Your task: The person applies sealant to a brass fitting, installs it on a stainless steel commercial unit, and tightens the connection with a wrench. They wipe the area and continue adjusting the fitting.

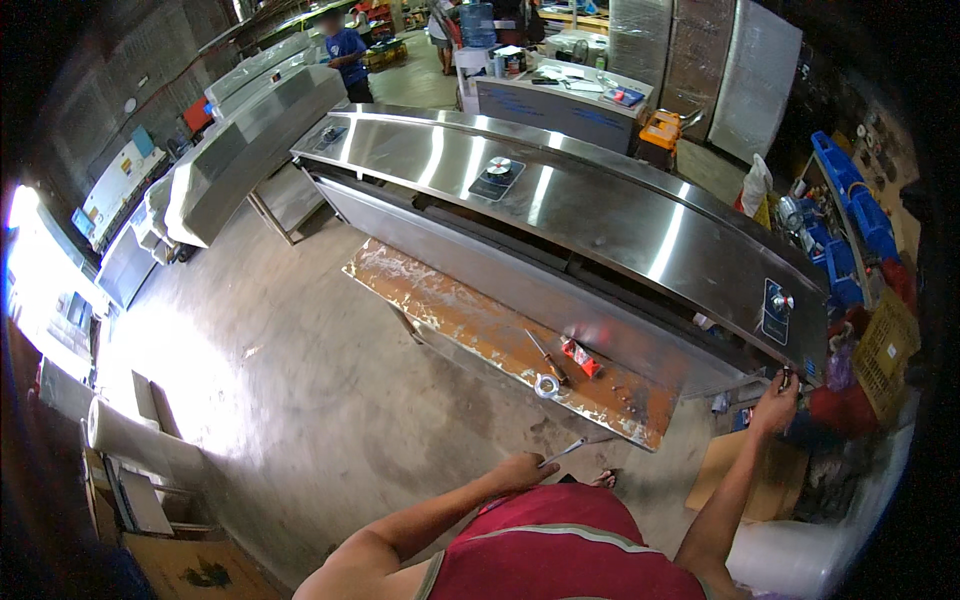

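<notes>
My left hand [518, 472] is closed in front of my red top, around a slim silver hand tool [565, 452] that looks like a wrench. My right hand [775, 405] reaches to the right end of a long stainless steel counter [610, 212]. Its fingers are pinched by the counter's corner, at a small dark metallic piece too small to name. Panels with round knobs, such as this one [777, 305], are set in the counter top. Below the counter's front, a worn brown board [440, 297] carries a screwdriver [545, 355], a white ring-shaped roll [546, 386] and a red packet [580, 357].
Cardboard [735, 478] lies on the floor beneath my right arm. Blue bins [872, 222] and a yellow crate [880, 350] stand at the right. Wrapped units [215, 175] are at the far left, near a person in blue [346, 55]. A desk [560, 110] stands behind the counter.
</notes>
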Available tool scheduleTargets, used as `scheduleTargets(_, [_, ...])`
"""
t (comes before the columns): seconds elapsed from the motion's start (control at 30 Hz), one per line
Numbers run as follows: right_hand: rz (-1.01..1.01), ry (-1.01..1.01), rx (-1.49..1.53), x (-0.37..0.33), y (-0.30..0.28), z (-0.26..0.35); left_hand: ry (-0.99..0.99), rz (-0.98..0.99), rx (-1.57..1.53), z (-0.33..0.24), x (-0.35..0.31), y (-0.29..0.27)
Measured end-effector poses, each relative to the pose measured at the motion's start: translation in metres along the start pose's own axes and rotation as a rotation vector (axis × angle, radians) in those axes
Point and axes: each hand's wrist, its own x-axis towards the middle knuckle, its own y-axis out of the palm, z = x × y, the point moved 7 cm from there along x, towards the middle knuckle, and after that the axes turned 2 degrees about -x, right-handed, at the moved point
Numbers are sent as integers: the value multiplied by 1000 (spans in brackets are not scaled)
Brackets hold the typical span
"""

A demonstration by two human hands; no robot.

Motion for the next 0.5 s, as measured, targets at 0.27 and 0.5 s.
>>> scheduleTargets(0.27, [41, -28, -124, 3, -2, -6, 28, 20, -30, 0, 3, 15])
scheduleTargets(0.5, [61, -28, -98, 4, -2, -4, 139, 26, -209, 16, 18, 25])
